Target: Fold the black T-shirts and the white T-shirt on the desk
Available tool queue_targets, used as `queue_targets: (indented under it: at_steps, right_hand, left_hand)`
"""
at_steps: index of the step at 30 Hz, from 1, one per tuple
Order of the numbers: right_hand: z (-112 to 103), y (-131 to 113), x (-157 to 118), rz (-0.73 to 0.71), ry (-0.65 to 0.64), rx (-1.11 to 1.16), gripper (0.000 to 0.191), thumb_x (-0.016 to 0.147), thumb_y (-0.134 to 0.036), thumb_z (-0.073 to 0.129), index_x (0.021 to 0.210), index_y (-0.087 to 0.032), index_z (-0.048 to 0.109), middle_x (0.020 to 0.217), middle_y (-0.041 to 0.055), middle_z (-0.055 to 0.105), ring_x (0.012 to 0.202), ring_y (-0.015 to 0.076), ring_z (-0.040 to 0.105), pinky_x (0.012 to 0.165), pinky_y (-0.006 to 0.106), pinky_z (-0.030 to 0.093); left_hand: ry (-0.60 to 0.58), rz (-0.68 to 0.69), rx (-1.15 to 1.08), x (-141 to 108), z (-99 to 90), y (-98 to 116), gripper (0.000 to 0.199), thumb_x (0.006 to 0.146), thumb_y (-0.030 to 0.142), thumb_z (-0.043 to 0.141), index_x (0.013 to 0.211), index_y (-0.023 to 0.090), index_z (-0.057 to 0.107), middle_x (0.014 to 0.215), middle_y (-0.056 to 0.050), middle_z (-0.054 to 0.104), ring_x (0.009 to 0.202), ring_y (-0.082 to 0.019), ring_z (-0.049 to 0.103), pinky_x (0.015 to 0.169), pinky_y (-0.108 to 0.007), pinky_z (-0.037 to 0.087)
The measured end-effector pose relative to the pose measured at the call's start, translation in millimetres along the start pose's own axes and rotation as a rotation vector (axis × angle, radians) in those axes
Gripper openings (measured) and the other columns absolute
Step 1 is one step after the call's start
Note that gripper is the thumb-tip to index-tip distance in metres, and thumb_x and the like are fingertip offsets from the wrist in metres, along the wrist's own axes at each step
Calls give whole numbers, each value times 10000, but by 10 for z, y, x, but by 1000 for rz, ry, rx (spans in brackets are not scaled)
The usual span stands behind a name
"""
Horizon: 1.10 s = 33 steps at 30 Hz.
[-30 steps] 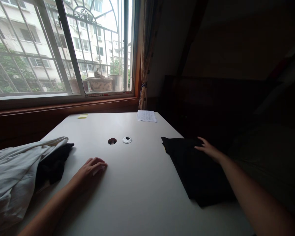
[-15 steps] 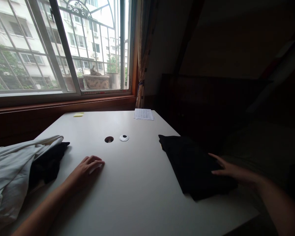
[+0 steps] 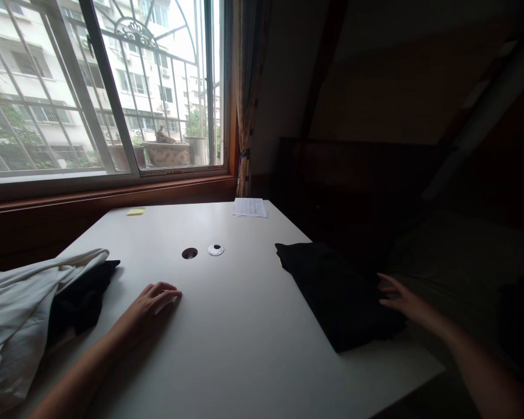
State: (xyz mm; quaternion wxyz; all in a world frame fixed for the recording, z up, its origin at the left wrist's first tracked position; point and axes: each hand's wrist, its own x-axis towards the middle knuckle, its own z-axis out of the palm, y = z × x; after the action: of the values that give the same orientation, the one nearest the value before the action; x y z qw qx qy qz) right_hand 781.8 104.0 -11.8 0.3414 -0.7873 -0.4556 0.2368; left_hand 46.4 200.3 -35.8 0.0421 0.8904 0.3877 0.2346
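A black folded garment (image 3: pixel 332 294) lies flat near the right edge of the white table (image 3: pixel 227 349). My right hand (image 3: pixel 402 299) is at its right side, fingers apart and stretched toward the cloth; dim light hides whether the fingertips touch it. On the table left of the middle rests my left hand (image 3: pixel 157 299), fingers loosely bent and holding nothing. Left of that hand is a heap of clothes, with a pale grey-white garment (image 3: pixel 17 314) over a black one (image 3: pixel 81 297).
Toward the back are a round cable hole (image 3: pixel 189 253) and a white grommet (image 3: pixel 215 249). Sheets of paper (image 3: pixel 250 208) lie at the far edge, and a yellow sticky note (image 3: pixel 135 211) at the far left. A barred window (image 3: pixel 166 87) and a tied curtain (image 3: pixel 244 154) stand behind.
The view has shifted slightly, moving everything a little left. My right hand has moved slightly outward along the black garment's right side. My left hand stays at the same spot on the table.
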Motion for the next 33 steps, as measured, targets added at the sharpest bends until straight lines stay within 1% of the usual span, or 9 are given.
queue_targets:
  at_steps: [3, 5, 9, 11, 15, 17, 21, 25, 33]
  right_hand:
    - [75, -225, -168, -195, 153, -184, 603, 706, -386, 667, 1288, -250, 588, 1220, 144, 618, 1167, 388, 597, 1019, 512, 484]
    - [199, -463, -390, -338, 166, -287, 384, 777, -410, 646, 1126, -254, 671, 1186, 123, 632, 1164, 370, 590, 1048, 513, 458]
    - [587, -898, -966, -588, -200, -361, 228, 853, -490, 658, 993, -317, 707, 1122, 43, 673, 1078, 299, 626, 962, 450, 522]
    - [772, -988, -1198, -696, -287, -388, 242, 798, -470, 742, 987, -325, 704, 1103, 28, 679, 1061, 288, 631, 948, 440, 530]
    - [974, -934, -1400, -828, -212, -410, 154, 816, -356, 735, 955, -303, 697, 1039, 40, 686, 989, 267, 641, 848, 402, 564]
    - [995, -867, -1407, -880, -154, -411, 64, 869, -324, 676, 912, -283, 699, 962, 44, 688, 923, 249, 651, 821, 389, 565]
    - [967, -773, -1385, -961, -120, -431, 82, 910, -297, 626, 885, -272, 701, 894, 40, 688, 860, 231, 660, 787, 375, 568]
    - [950, -740, -1400, -981, -83, -484, 118, 861, -311, 691, 975, -282, 695, 968, 49, 694, 913, 251, 664, 806, 391, 573]
    - [979, -785, -1453, -1036, -3, -521, 166, 828, -165, 609, 935, -281, 660, 936, 38, 691, 882, 252, 677, 900, 458, 553]
  left_hand:
    - [1, 13, 1, -7, 22, -32, 294, 1025, 321, 463, 1229, 309, 674, 1197, -86, 652, 1005, -224, 617, 858, -350, 543]
    - [3, 19, -2, -11, 34, -54, 294, 1024, 323, 465, 1229, 311, 674, 1198, -87, 652, 1006, -226, 617, 855, -351, 545]
    - [-2, 17, -6, -16, 40, -77, 298, 1022, 324, 464, 1230, 309, 676, 1204, -89, 651, 1002, -227, 620, 852, -354, 549]
    - [-6, 19, -9, -16, 37, -76, 301, 1022, 324, 463, 1235, 305, 675, 1204, -92, 652, 997, -227, 621, 846, -354, 553]
    - [12, 25, -11, -11, 26, -54, 305, 1016, 340, 469, 1228, 304, 684, 1188, -96, 662, 980, -230, 628, 834, -358, 562]
    - [15, 26, -9, -8, 16, -38, 304, 1013, 353, 474, 1222, 304, 689, 1184, -97, 665, 978, -233, 630, 836, -363, 564]
    - [12, 20, -7, -5, 2, -18, 300, 1012, 352, 481, 1221, 301, 689, 1184, -98, 666, 977, -233, 628, 841, -368, 562]
    - [10, 24, 0, -1, 4, -16, 297, 1015, 346, 475, 1214, 299, 690, 1184, -97, 663, 980, -230, 626, 845, -367, 559]
    - [15, 31, 10, -5, -4, -13, 299, 1013, 340, 478, 1228, 310, 683, 1191, -96, 663, 987, -232, 628, 844, -359, 560]
